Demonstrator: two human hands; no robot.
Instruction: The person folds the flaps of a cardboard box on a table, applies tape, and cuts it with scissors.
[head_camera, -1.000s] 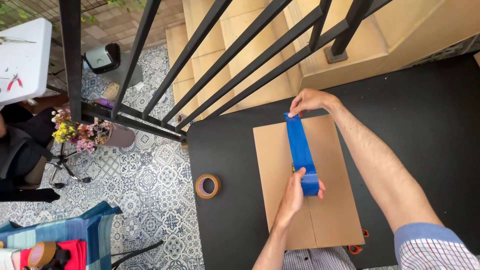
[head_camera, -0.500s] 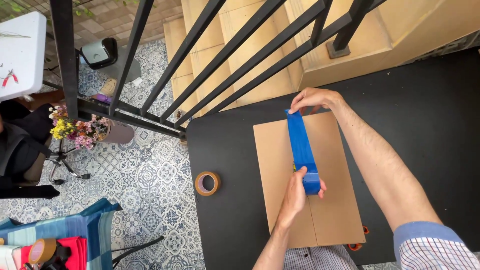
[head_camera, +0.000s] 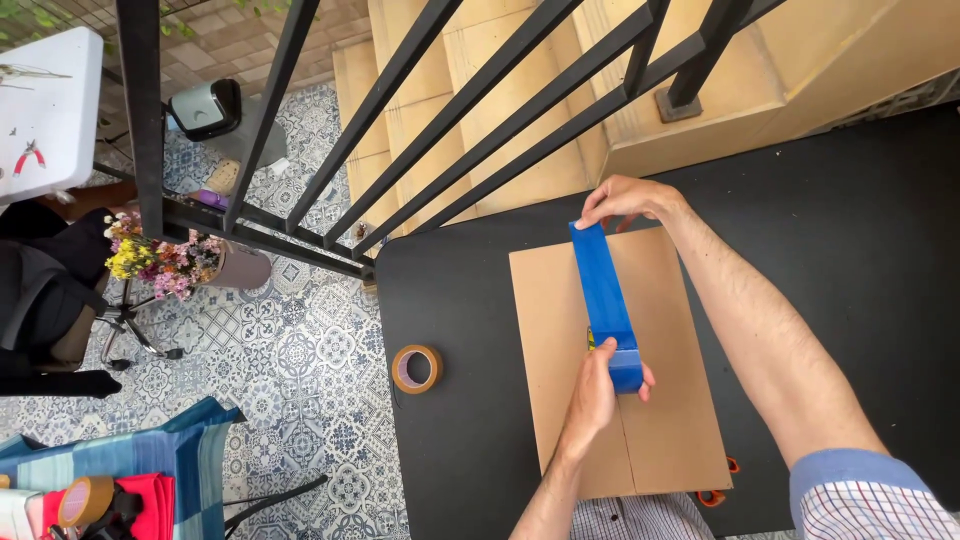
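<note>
One strip of blue tape (head_camera: 603, 290) runs down the middle of the cardboard box (head_camera: 615, 360), which lies flat on the black table (head_camera: 470, 400) with its flap seam lengthwise towards me. I read the strip's placement as following that seam, since the bare seam shows below the roll at the near end of the box. I see the tape pulled taut between my two hands, which would keep it straight and clear of the cardboard until it is pressed down.

My right hand (head_camera: 625, 200) is at the far edge of the box, fingers curled down and closed on the free end of the strip, pinning it at the box's rim. The forearm stretches long from the near right corner, almost straight. My left hand (head_camera: 597, 395) comes up from the near edge, wrist nearly straight, fingers wrapped shut around the blue tape roll (head_camera: 625, 368) above the middle of the box.

Left of the box, a roll of brown tape (head_camera: 417, 368) lies flat on the table, well apart from both hands. Orange-handled scissors (head_camera: 718, 492) peek out from under the box's near right corner. Beyond the table's left edge are black railings (head_camera: 400, 110), a patterned tile floor (head_camera: 290, 360) below and a pot of flowers (head_camera: 175, 262).
</note>
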